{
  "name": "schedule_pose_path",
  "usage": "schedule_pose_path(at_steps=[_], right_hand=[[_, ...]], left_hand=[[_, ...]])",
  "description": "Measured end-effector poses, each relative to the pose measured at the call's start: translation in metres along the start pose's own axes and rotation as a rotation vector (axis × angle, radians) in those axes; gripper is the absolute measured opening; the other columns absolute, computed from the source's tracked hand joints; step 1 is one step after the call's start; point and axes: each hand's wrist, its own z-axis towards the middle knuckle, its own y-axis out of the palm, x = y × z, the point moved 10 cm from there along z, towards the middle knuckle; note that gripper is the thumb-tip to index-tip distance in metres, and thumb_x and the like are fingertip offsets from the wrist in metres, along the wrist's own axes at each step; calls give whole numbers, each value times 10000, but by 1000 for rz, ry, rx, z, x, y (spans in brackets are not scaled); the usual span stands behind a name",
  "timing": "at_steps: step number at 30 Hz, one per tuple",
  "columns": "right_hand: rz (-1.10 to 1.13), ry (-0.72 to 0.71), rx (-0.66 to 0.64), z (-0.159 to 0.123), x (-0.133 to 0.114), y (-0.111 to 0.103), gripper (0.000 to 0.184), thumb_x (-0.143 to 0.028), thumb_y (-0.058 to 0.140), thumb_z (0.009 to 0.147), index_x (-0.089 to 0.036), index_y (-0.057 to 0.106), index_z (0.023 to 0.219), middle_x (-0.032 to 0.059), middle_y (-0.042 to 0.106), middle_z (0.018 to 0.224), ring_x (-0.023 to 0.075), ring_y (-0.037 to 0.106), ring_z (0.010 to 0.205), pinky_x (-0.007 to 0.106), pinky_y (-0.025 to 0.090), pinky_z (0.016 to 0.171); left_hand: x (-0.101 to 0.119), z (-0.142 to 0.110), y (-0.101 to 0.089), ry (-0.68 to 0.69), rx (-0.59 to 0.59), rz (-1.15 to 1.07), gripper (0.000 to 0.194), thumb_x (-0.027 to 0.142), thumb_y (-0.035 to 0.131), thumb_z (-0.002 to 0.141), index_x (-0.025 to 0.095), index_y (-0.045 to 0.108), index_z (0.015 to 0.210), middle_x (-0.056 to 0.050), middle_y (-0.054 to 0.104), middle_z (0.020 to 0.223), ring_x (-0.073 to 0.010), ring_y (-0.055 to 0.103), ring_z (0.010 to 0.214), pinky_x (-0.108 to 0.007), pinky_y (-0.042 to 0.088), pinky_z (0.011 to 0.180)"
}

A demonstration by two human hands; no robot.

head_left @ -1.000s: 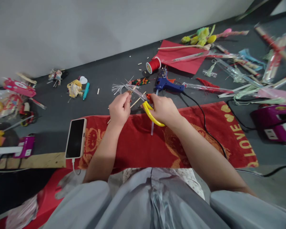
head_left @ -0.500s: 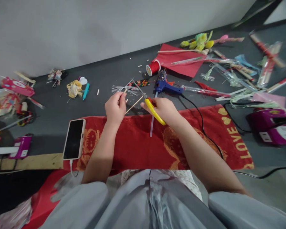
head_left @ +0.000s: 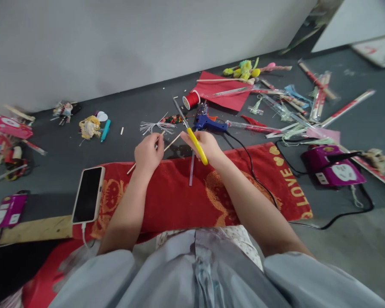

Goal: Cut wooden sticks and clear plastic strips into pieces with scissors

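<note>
My left hand [head_left: 148, 153] is closed around a thin stick topped with a tuft of silvery fringe [head_left: 155, 125], held just above the dark floor. My right hand [head_left: 206, 146] grips yellow-handled scissors [head_left: 192, 135], whose blades are closed and point up and away to the left, clear of the fringe. A thin wooden skewer [head_left: 173, 142] lies on the floor between the two hands. A pale strip [head_left: 191, 166] rests on the red towel [head_left: 244, 192] under my right hand.
A blue glue gun [head_left: 209, 122] with a black cord, a red thread spool [head_left: 191, 100] and red paper [head_left: 221, 90] lie beyond my hands. A phone [head_left: 87, 200] lies at the left, a purple box [head_left: 330, 169] at the right, and craft sticks [head_left: 288, 102] are scattered behind.
The scissors have swung away from the fringe, blades lifted to point up and back. My left hand has stayed on the stick. The view has shifted to the right.
</note>
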Motion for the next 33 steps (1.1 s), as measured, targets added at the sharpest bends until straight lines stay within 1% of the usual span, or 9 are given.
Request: schedule_pose_path(at_steps=[4,7,10,14,16,19,23,27,33], right_hand=[[423,30,117,9,8,-13,544,-753,373,828,-230,478,720,-46,414,512,112,429,429,258,351,440],[711,47,275,14,17,-37,585,-766,217,853,-243,470,790,-70,335,516,111,385,383,276,377,405],[846,12,451,11,23,-67,626,-746,100,865,-248,480,843,-74,280,536,112,367,379,281,388,401],[1026,-38,597,2,32,-93,568,-714,128,876,-255,459,826,-72,246,551,115,332,388,268,342,379],[1026,-53,620,1,36,-99,574,-712,129,873,-256,476,843,-71,238,550,117,330,392,261,330,378],[907,-87,611,6,38,-106,625,-750,134,852,-254,514,881,-66,248,559,118,350,410,257,348,395],[752,-110,579,13,41,-111,596,-768,245,837,-251,537,882,-51,304,575,115,362,425,258,358,399],[766,-113,596,15,45,-113,581,-745,241,857,-250,545,878,-42,329,572,116,366,429,256,357,399],[669,-150,593,13,38,-115,588,-750,241,847,-253,555,875,-56,274,567,115,354,417,257,349,403]], left_hand=[[18,-2,10,39,-109,-54,253,311,456,911,186,673,873,-46,686,776,-146,582,687,-252,357,621],[32,-3,22,49,-231,-55,253,323,462,903,193,670,841,-40,683,762,-152,575,669,-260,338,609],[48,-2,34,69,-318,-40,277,348,450,909,202,676,842,-47,694,771,-170,593,697,-268,337,612],[66,12,46,72,-387,14,297,356,431,914,209,686,875,-66,709,808,-191,612,719,-275,346,600],[71,21,54,50,-422,43,296,365,445,907,204,693,899,-78,714,822,-195,615,721,-275,365,603],[80,31,69,49,-470,53,282,390,511,870,190,708,897,-92,720,842,-210,628,755,-289,412,641],[87,37,83,35,-465,76,200,329,581,808,195,728,837,-100,726,847,-237,656,811,-326,468,714],[107,35,89,94,-455,103,195,272,556,807,191,730,843,-111,735,871,-254,677,869,-333,484,747],[141,29,91,168,-488,107,244,265,493,849,178,718,888,-134,735,922,-292,690,893,-362,491,744]])
